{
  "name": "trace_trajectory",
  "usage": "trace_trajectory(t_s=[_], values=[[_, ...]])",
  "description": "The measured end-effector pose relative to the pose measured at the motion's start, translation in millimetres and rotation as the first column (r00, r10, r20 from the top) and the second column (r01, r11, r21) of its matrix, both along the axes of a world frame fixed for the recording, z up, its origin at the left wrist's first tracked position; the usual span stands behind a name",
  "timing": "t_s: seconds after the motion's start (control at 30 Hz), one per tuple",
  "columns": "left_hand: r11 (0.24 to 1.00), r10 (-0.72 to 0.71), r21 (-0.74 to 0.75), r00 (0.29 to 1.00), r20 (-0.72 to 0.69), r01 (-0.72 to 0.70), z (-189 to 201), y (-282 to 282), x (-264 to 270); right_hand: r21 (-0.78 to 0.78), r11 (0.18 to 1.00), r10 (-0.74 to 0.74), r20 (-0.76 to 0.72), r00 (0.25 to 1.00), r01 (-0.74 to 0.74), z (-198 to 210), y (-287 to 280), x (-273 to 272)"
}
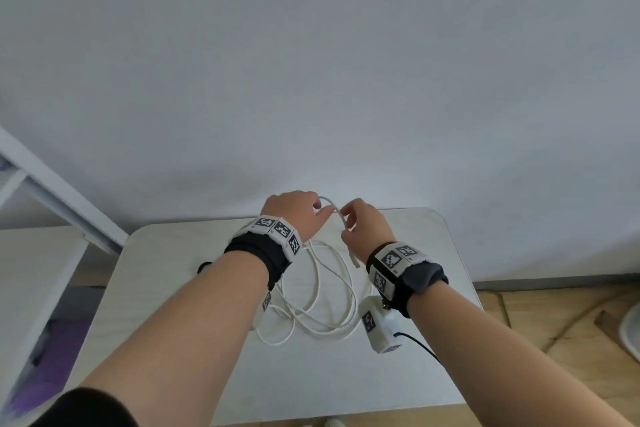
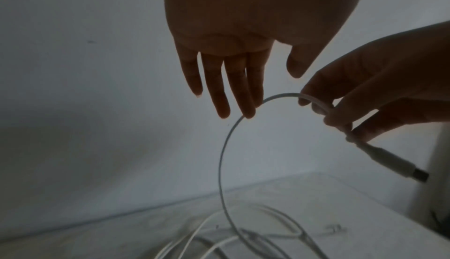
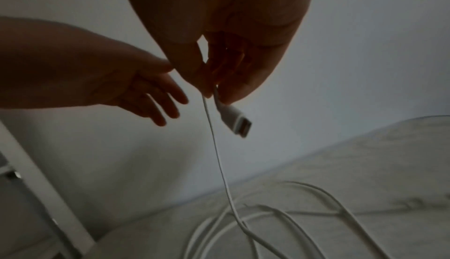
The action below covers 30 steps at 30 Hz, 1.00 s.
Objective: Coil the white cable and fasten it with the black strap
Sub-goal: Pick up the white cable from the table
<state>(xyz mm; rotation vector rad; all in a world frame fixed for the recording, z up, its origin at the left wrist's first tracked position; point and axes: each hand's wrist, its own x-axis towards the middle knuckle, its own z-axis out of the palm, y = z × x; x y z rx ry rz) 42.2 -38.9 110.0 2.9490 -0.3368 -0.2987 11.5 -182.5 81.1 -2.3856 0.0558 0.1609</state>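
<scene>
The white cable (image 1: pixel 275 344) lies in loose loops on the white table (image 1: pixel 415 374). One end rises in an arc (image 2: pixel 222 151) between my hands, above the table's far edge. My right hand (image 1: pixel 348 218) pinches this end just behind its USB plug (image 3: pixel 235 116), which hangs free below the fingers. My left hand (image 1: pixel 311 215) is spread with straight fingers (image 2: pixel 246 109), and their tips touch the top of the arc. The black strap (image 1: pixel 204 267) lies on the table at the left, mostly hidden behind my left forearm.
A plain wall stands right behind the table. A white frame (image 1: pixel 52 191) slants at the left. Wooden floor (image 1: pixel 554 322) and a white round object (image 1: pixel 630 333) are at the right. A camera box (image 1: pixel 381 326) with a black lead hangs under my right wrist.
</scene>
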Motion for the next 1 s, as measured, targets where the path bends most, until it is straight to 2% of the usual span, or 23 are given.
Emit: trace_trajectory(t_s=[0.27, 0.4, 0.53, 0.6, 0.67, 0.73, 0.83, 1.0], values=[[0.947, 0.153, -0.275, 0.985, -0.079, -0.169, 49, 6, 6, 0.067, 0.995, 0.066, 0.144, 0.987, -0.076, 42, 35, 1], [0.872, 0.208, -0.428, 0.971, -0.115, -0.238, 66, 14, 11, 0.084, 0.991, 0.086, 0.222, 0.971, -0.107, 57, 47, 3], [0.752, 0.217, -0.597, 0.960, -0.175, -0.279, 84, 23, 11, 0.094, 0.981, 0.136, 0.290, 0.947, -0.170, 71, 55, 7], [0.685, 0.210, -0.671, 0.959, -0.190, -0.283, 94, 27, 9, 0.121, 0.974, 0.137, 0.369, 0.919, -0.194, 76, 54, 8], [0.594, 0.187, -0.744, 0.952, -0.241, -0.305, 102, 32, 7, 0.156, 0.974, 0.073, 0.476, 0.876, -0.166, 78, 50, 11], [0.494, 0.154, -0.804, 0.944, -0.292, -0.330, 107, 38, 4, 0.189, 0.978, -0.028, 0.523, 0.852, -0.084, 77, 45, 16], [0.395, 0.104, -0.854, 0.940, -0.324, -0.338, 110, 50, -2, 0.215, 0.977, -0.099, 0.459, 0.883, -0.002, 75, 40, 25], [0.241, -0.033, -0.901, 0.925, -0.380, -0.361, 115, 73, -16, 0.122, 0.992, -0.043, 0.284, 0.958, 0.009, 64, 36, 29]])
